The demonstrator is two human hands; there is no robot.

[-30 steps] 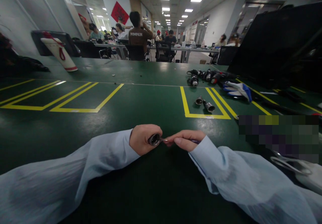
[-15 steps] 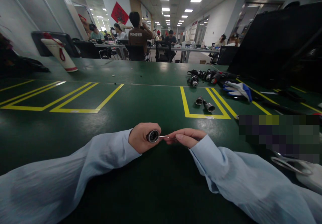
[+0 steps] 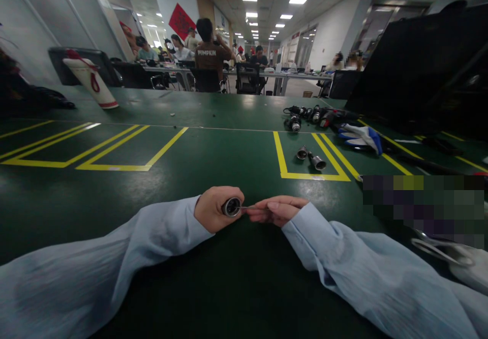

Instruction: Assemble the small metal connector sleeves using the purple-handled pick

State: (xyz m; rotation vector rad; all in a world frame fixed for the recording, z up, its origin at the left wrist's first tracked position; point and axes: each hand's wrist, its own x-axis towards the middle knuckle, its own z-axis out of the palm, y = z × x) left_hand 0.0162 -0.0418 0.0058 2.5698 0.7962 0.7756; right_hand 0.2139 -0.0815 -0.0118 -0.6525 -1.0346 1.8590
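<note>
While the left hand (image 3: 218,209) sat wrapped around a metal socket (image 3: 232,207), the right hand (image 3: 277,210) came in from the other side with a thin rod (image 3: 248,208) pinched between thumb and fingers. And here was the detail to watch: the rod lay nearly level, its long axis running straight from the right fingertips to the right-hand rim of the socket, while the socket's round mouth faced back towards the wearer. The left hand had all the closeness, its fingers clamped on the socket's side; the right stood just beside it, a short bare stretch of rod bridging the gap. Whether the tip was inside the mouth or only against the rim, there was no telling!

Beneath them spread the dark green tabletop (image 3: 213,148), marked out with yellow tape (image 3: 281,156). Ahead and to the right, two metal fittings (image 3: 316,162) lay together inside one taped outline, with a clutch of black connectors (image 3: 294,123) beyond and a blue-and-white glove (image 3: 361,136) beside those. Far left, a white tumbler (image 3: 91,85); farther back, a person in a brown shirt (image 3: 210,54) sat among chairs under bright ceiling lights (image 3: 298,0).
</note>
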